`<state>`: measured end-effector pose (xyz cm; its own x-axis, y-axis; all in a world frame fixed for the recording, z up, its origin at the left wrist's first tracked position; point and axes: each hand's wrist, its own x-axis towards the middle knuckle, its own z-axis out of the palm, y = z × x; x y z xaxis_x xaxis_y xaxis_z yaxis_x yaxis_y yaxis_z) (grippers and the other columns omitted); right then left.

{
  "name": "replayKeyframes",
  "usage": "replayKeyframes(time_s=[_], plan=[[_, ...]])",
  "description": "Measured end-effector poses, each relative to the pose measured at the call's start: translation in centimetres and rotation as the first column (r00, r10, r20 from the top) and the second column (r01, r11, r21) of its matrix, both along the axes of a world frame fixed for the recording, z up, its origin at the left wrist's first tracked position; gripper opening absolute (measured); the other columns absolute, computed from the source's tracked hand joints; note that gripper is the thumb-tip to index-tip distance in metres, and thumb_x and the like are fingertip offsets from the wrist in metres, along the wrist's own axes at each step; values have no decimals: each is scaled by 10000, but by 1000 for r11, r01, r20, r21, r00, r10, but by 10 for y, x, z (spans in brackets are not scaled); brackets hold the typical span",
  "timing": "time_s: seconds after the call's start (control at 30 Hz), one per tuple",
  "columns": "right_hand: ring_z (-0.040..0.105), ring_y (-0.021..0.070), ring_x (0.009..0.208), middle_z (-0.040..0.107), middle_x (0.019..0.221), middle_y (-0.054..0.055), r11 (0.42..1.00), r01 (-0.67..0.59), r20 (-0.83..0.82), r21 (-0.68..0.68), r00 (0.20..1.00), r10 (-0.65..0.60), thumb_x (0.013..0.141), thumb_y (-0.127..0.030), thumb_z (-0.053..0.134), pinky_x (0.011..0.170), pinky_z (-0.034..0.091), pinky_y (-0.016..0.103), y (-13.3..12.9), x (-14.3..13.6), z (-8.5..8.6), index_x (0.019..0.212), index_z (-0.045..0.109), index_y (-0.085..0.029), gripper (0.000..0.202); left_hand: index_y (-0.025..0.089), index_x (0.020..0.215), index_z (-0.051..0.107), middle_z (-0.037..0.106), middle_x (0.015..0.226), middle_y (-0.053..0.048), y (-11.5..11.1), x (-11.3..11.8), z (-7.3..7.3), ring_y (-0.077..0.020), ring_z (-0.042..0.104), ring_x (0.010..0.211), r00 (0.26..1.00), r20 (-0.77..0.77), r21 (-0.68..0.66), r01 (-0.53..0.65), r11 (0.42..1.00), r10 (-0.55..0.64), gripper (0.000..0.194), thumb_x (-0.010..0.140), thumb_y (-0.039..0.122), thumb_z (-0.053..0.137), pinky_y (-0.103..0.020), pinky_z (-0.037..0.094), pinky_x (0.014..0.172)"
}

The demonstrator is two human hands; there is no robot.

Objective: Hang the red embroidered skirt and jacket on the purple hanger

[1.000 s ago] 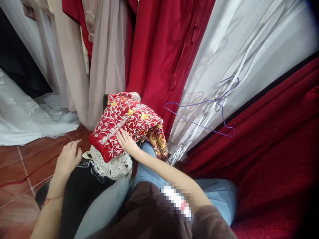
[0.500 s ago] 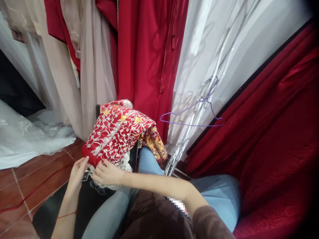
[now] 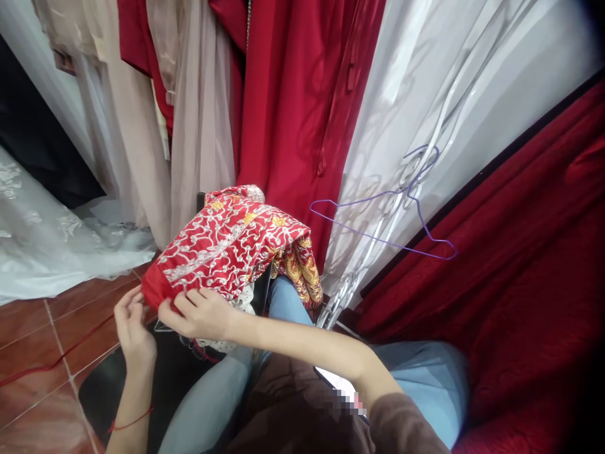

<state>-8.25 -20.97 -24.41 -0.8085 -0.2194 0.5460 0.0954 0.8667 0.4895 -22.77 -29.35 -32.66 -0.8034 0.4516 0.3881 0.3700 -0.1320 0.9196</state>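
Observation:
A red garment [image 3: 227, 243] with silver and gold embroidery lies over a dark seat and my knee. Its plain red edge is at the lower left, between my hands. My left hand [image 3: 135, 325] has its curled fingers at the left corner of that edge, pinching the cloth. My right hand [image 3: 201, 313] reaches across and grips the same edge a little to the right, fingers bent over the fabric. White dotted cloth [image 3: 246, 299] shows under the garment. A gold-embroidered part [image 3: 302, 271] hangs down on its right side.
A purple hanger [image 3: 382, 239] hangs on a white metal rack [image 3: 401, 202]. Long red [image 3: 293, 113], beige [image 3: 203, 126] and white dresses hang behind. Dark red cloth [image 3: 510, 265] fills the right. A red cord [image 3: 61, 360] lies on the tiled floor; a black seat [image 3: 113, 391] is below my left hand.
My left hand has moved left, and the plain red edge is stretched out further that way. My right hand's fingers have shifted along the edge. The purple hanger has swung to a steeper tilt.

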Motion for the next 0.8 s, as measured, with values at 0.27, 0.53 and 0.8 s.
replayKeyframes(time_s=[0.27, 0.53, 0.8], plan=[[572, 99, 726, 608, 1047, 41, 936, 302, -231, -183, 912, -340, 1022, -138, 285, 613, 483, 209, 22, 58, 140, 1458, 444, -276, 484, 274, 1127, 605, 691, 1098, -46, 12, -35, 40, -359, 638, 1086, 873, -449, -455, -39, 890, -191, 539, 741, 648, 636, -507, 509, 984], [610, 152, 947, 492, 1225, 77, 922, 330, -478, -202, 788, -387, 1041, -161, 242, 777, 546, 285, 82, 174, 214, 1541, 331, -317, 531, 189, 994, 686, 644, 754, 6, 52, -6, 123, -171, 565, 704, 825, -558, -164, -8, 986, -86, 339, 743, 205, 459, -262, 423, 658], [634, 169, 888, 560, 1190, 114, 782, 618, -574, -83, 612, -544, 1039, -217, 262, 647, 532, 268, 81, 322, 217, 1323, 548, -232, 403, 154, 970, 727, 701, 806, -14, 122, 95, 250, -130, 579, 715, 725, -667, 66, 290, 955, -174, 279, 840, 254, 502, -236, 416, 662]])
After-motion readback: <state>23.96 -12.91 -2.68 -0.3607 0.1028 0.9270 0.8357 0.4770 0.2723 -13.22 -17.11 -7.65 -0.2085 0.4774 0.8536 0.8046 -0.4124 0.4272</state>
